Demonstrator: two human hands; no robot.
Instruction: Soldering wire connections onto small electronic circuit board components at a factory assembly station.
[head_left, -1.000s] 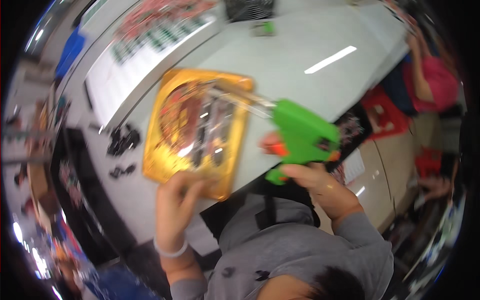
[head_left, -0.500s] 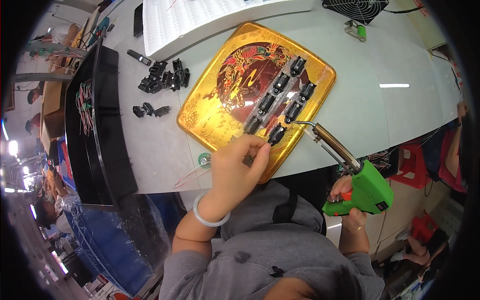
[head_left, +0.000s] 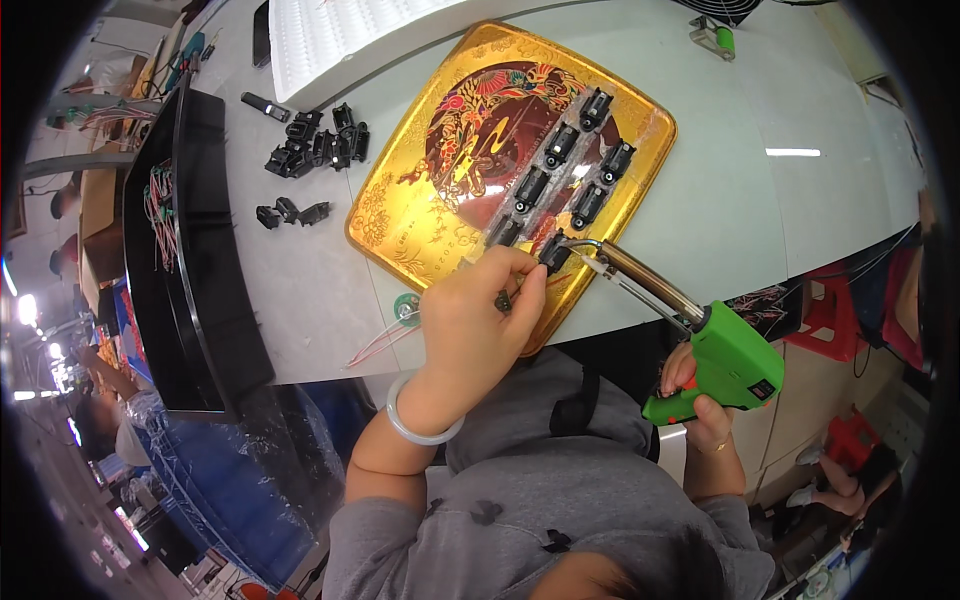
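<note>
- Holding the green gun by its handle is the right hand.
- Its thin tip is right by one black part on the gold tray.
- The left hand is pinched narrow beside that part; I cannot tell what it holds.
- A round green piece lies nearby.

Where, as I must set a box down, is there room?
Bare table: right of the gold tray, below green spool; between loose black parts and pale wires. Crowded: tray's lower corner, by left hand and green tool.
</note>
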